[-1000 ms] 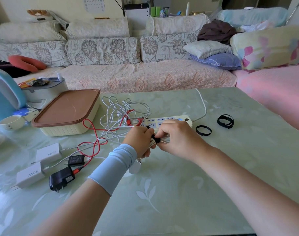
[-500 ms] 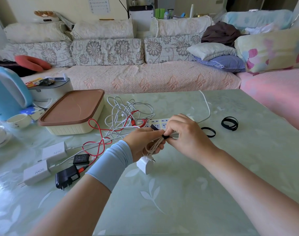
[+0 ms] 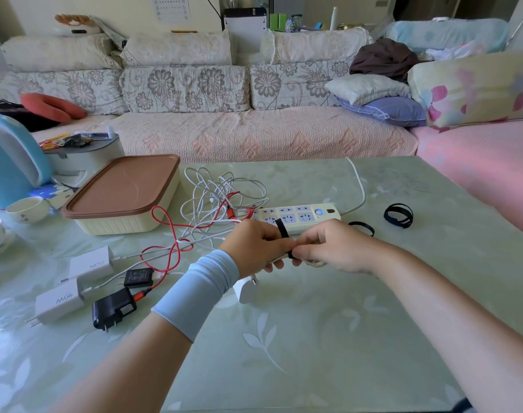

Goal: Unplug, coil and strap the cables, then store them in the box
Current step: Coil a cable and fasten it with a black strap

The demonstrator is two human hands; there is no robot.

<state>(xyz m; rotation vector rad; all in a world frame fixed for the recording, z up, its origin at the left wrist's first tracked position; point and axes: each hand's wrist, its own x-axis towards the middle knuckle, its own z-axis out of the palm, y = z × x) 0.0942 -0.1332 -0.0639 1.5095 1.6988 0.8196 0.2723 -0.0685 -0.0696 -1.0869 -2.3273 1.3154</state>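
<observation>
L hand grips the coiled white cable, plug dangling just below. R hand pinches the black strap btwn them. Pull strap snug w/ loops bunched (box, lidded, beyond L hand).

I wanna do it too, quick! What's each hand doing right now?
Left hand: holding the coiled white cable.
Right hand: pinching the black strap wrapped on that cable.
</observation>
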